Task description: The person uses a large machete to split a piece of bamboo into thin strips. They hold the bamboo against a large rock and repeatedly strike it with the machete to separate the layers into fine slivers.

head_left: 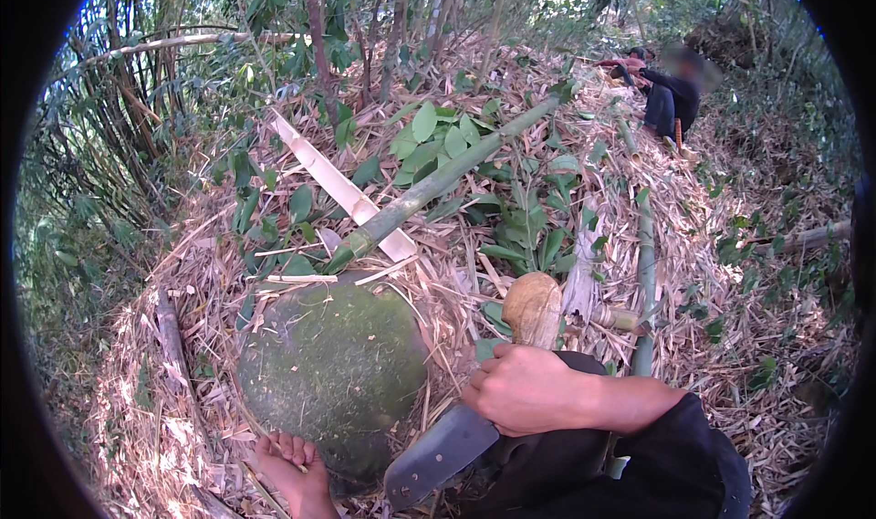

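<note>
My right hand (529,389) grips a big knife by its pale wooden handle (534,307). The grey blade (436,457) points down and left, over my dark trouser leg. My left hand (294,469) is low at the foot of a round mossy boulder (333,366), its fingers curled around what looks like a thin bamboo strip (263,493). Beyond the boulder a green bamboo pole (438,183) lies slanted across the dry leaves. A split pale bamboo piece (339,188) lies crossed under it.
Dry bamboo leaves and straw cover the sloping ground. A thinner green bamboo stem (646,272) runs along the right. Another person (671,94) in dark clothes sits far up at the right. Standing bamboo (137,99) crowds the left and back.
</note>
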`<state>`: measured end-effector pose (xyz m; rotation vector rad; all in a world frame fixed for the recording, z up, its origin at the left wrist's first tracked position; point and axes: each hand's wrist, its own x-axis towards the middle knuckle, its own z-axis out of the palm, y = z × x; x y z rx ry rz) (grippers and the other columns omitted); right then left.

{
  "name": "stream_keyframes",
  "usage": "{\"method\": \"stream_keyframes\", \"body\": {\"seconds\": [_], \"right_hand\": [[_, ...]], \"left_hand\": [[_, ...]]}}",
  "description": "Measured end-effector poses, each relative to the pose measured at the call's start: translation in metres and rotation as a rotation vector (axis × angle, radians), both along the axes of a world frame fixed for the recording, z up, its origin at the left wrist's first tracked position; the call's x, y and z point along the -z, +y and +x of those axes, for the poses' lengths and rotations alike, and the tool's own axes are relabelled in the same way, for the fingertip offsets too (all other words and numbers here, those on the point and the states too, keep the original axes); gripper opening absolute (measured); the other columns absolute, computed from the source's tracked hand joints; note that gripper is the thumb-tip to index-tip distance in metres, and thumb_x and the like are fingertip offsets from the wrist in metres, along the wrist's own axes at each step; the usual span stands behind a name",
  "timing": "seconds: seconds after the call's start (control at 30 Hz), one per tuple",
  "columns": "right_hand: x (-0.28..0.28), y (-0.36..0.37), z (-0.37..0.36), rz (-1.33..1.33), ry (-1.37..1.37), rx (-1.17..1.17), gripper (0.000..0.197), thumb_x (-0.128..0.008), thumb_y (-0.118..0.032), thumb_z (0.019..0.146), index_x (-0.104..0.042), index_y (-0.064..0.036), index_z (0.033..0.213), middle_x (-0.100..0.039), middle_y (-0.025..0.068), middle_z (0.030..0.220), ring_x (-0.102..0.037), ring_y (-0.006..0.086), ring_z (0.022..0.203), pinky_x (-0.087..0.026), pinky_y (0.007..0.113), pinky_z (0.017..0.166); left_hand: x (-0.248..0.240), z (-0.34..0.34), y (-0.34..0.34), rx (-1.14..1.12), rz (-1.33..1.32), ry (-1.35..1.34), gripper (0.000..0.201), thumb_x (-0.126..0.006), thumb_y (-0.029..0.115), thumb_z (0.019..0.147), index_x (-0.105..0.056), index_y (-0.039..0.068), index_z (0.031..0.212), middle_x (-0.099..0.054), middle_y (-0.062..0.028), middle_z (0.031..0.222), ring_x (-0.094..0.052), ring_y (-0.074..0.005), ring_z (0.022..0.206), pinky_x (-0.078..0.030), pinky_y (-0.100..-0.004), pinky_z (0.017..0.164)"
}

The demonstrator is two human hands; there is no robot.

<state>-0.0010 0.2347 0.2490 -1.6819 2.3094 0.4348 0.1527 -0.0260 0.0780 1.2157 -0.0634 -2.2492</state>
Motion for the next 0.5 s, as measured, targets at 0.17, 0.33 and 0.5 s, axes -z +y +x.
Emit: {"method": "stream_keyframes", "body": {"seconds": [0.17, 0.33, 0.5], "right_hand": [[0.0007, 0.0012, -0.0001, -0.02, 0.002, -0.005, 0.015, -0.061, -0.021, 0.072, -0.06, -0.0063, 0.075, -0.062, 0.0058, 0.07, -0.065, 0.022, 0.072, -0.051, 0.034, 0.069], [0.0012, 0.0021, 0.0006, -0.015, -0.007, 0.0, 0.015, -0.061, -0.021, 0.072, -0.06, -0.0061, 0.075, -0.062, 0.0061, 0.07, -0.065, 0.022, 0.07, -0.051, 0.034, 0.068], [-0.0029, 0.0031, 0.0003, -0.021, -0.009, -0.02, 0.015, -0.061, -0.021, 0.072, -0.059, -0.0062, 0.075, -0.062, 0.0061, 0.07, -0.065, 0.022, 0.069, -0.051, 0.034, 0.068]], "left_hand": [[0.0012, -0.0003, -0.0003, 0.009, -0.026, 0.0, 0.016, -0.04, 0.02, 0.096, -0.044, 0.011, 0.084, -0.033, 0.0041, 0.054, -0.028, -0.0073, 0.04, -0.023, -0.0243, 0.037], [0.0005, -0.0004, 0.0002, 0.013, -0.022, -0.001, 0.015, -0.04, 0.02, 0.096, -0.044, 0.01, 0.085, -0.034, 0.004, 0.054, -0.028, -0.0072, 0.04, -0.023, -0.0244, 0.037], [-0.0003, -0.0006, 0.0014, 0.026, -0.021, -0.005, 0.015, -0.04, 0.02, 0.096, -0.044, 0.011, 0.085, -0.034, 0.0039, 0.054, -0.028, -0.0073, 0.04, -0.023, -0.0245, 0.038]]}}
